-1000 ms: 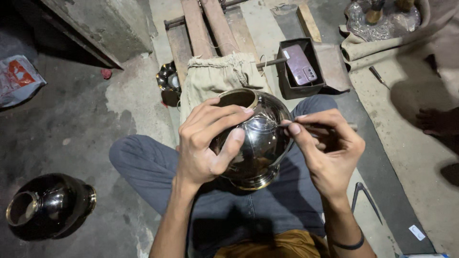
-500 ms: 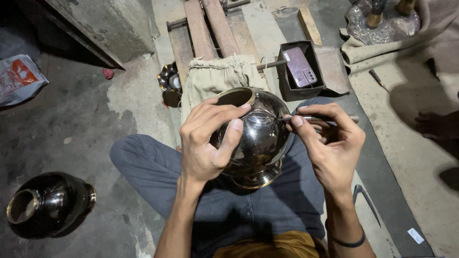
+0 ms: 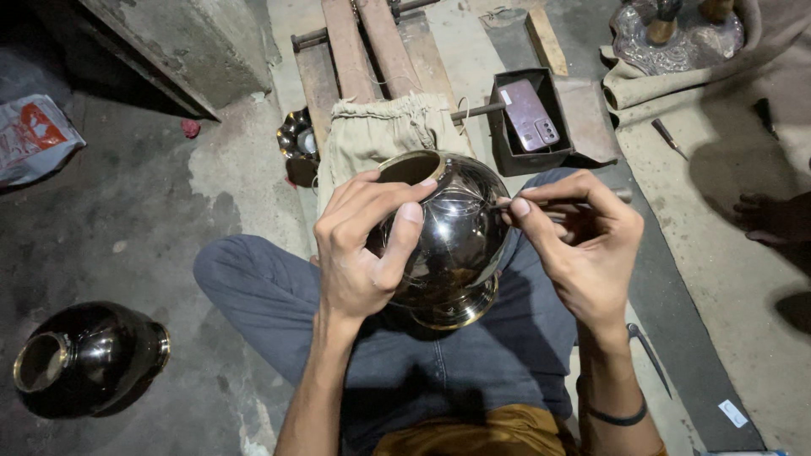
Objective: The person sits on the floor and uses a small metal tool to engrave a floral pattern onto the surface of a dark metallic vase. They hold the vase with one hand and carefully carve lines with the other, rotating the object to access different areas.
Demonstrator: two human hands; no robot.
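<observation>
Not much changed vs a sec ago tbh. My left hand [image 3: 359, 253] is still wrapped over the shiny metal pot [image 3: 452, 241], fingers spread on its near side, thumb up by the rim. Maybe the pot rolled a hair toward me and my head dipped closer, that's abt it. Right hand [image 3: 583, 249] is still pinched tight on the thin engraving tool [image 3: 541, 203], tip touching the pot's shoulder at pretty much the same spot. So I'd guess I'm mid-line on the pattern, slow going, no repositioning yet.

The pot sits center frame, in my lap between my knees, leaning on the tan cloth bag [image 3: 380, 135] just behind it, mouth tilted up and away.

No real work surface here, I'm sitting cross-legged on the concrete floor [image 3: 127, 219], which is patchy and stained. Lower left of the frame there's a second dark pot [image 3: 89, 359] lying on its side, well apart from me. Upper left, a crumpled plastic bag [image 3: 34, 135]. Top center, wooden planks [image 3: 355, 51] w/ a small scalloped metal bowl [image 3: 296, 139] beside them. Upper right of center, a dark metal tray [image 3: 528, 148] w/ a phone [image 3: 528, 114] in it. Another pointed tool [image 3: 649, 355] lies on the floor by my right wrist. Someone else's foot [image 3: 773, 218] is at the right edge. Light's dim.
</observation>
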